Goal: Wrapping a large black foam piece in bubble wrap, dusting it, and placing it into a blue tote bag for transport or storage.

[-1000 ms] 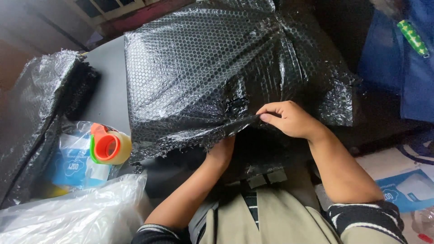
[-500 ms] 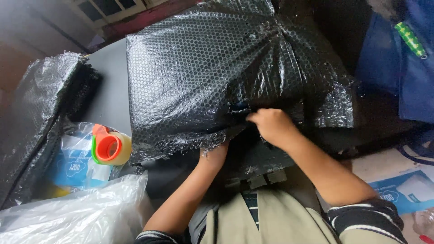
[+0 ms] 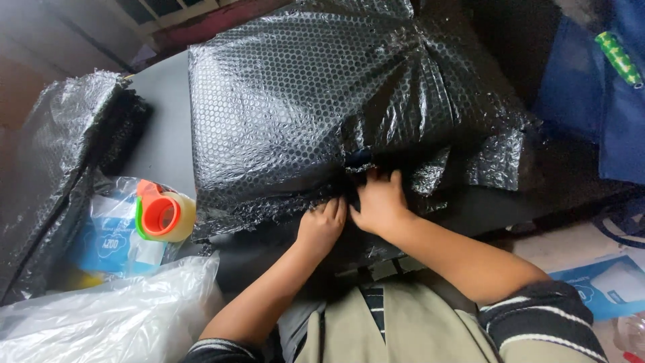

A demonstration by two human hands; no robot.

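Seen from the head camera: a large bundle wrapped in black bubble wrap (image 3: pixel 302 101) lies on a dark table (image 3: pixel 164 134). Both hands press its near edge. The left hand (image 3: pixel 322 225) pinches the ragged wrap edge; the right hand (image 3: pixel 377 202) lies flat, fingers spread, seemingly gripping nothing. A tape dispenser (image 3: pixel 161 215) sits to the left, well apart. The loose flap is being folded down; sealing it likely needs one hand holding.

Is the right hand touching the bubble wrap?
Touching. The head view shows the right hand pressed flat on the black bubble wrap, fingertips on its folded edge.
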